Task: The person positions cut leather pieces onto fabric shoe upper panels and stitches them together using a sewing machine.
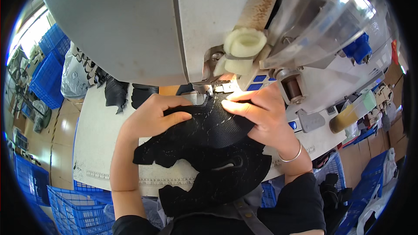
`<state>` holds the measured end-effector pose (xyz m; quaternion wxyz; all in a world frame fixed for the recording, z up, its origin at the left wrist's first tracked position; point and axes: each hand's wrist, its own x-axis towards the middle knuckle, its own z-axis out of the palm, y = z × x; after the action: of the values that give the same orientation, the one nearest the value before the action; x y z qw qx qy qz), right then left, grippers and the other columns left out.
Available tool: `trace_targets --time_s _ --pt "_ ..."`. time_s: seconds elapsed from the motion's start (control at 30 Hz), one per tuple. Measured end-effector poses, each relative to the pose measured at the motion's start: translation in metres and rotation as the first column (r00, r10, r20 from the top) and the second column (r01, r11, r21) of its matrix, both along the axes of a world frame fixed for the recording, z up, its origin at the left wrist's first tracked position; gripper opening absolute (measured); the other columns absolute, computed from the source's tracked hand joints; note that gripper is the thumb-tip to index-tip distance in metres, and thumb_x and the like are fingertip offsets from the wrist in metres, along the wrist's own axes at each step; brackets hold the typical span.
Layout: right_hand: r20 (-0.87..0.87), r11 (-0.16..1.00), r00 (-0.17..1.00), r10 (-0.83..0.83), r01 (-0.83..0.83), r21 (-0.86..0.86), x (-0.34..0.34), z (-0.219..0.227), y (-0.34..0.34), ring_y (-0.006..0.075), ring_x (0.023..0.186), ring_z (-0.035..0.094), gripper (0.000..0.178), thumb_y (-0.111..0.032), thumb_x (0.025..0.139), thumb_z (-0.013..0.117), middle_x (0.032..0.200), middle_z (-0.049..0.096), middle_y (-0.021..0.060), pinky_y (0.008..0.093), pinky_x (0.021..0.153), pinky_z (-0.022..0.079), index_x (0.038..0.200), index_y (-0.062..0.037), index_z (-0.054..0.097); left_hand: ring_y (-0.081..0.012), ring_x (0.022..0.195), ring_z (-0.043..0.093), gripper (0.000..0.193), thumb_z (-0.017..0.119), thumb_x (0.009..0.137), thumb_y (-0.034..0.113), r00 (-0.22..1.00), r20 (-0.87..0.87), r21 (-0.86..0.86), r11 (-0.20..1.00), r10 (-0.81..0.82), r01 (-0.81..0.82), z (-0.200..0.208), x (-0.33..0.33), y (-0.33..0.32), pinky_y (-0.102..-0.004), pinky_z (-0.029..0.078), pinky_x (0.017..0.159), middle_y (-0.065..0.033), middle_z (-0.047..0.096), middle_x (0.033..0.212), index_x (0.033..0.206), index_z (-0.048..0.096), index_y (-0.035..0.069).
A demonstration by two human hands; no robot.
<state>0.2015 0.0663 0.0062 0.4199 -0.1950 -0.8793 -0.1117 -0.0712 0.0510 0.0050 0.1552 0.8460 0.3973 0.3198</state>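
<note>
A black shoe upper (pixel 203 127) of mesh and fabric, with pale stitch lines, lies under the needle area (pixel 213 90) of a sewing machine (pixel 130 30). Its lower part hangs over the table's near edge, toward my body. My left hand (pixel 153 114) holds the left side of the piece, thumb on top and fingers at its far edge. On the right, my right hand (pixel 263 114) grips the piece, its fingertips pressing the mesh close to the presser foot (pixel 225 87). The undersides of both hands are hidden. A bracelet (pixel 291 153) circles my right wrist.
Dark cut pieces (pixel 116 92) lie at the table's far left. A clear plastic shield (pixel 324 21) and a thread bobbin (pixel 292 86) stand right of the needle. Printed rulers (pixel 161 182) run along the near table edge. Blue crates (pixel 78 211) stand on the floor.
</note>
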Motion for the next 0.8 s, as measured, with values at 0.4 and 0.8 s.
trace_targets --time_s 0.4,0.8 --pt "0.008 0.932 0.992 -0.127 0.116 0.343 -0.029 -0.016 -0.017 0.0138 0.080 0.062 0.015 -0.010 0.070 0.074 0.090 0.065 -0.0005 0.0345 0.084 0.042 0.084 -0.0091 0.069 -0.0159 0.085 0.065 0.022 0.065 0.089 0.013 0.887 0.351 -0.287 0.936 0.300 -0.204 -0.012 -0.046 0.022 -0.0303 0.050 0.077 -0.0087 0.070 0.096 0.108 0.068 0.002" --pt "0.009 0.937 0.994 -0.106 0.097 0.336 -0.027 -0.009 -0.014 0.0167 0.080 0.059 0.013 -0.006 0.070 0.075 0.088 0.061 0.0014 0.0349 0.077 0.045 0.080 -0.0053 0.067 -0.0325 0.088 0.064 0.050 0.072 0.079 0.016 0.818 -0.342 0.181 0.887 0.462 -0.425 -0.131 -0.123 0.038 -0.0420 0.049 0.081 -0.0127 0.066 0.096 0.125 0.053 0.010"
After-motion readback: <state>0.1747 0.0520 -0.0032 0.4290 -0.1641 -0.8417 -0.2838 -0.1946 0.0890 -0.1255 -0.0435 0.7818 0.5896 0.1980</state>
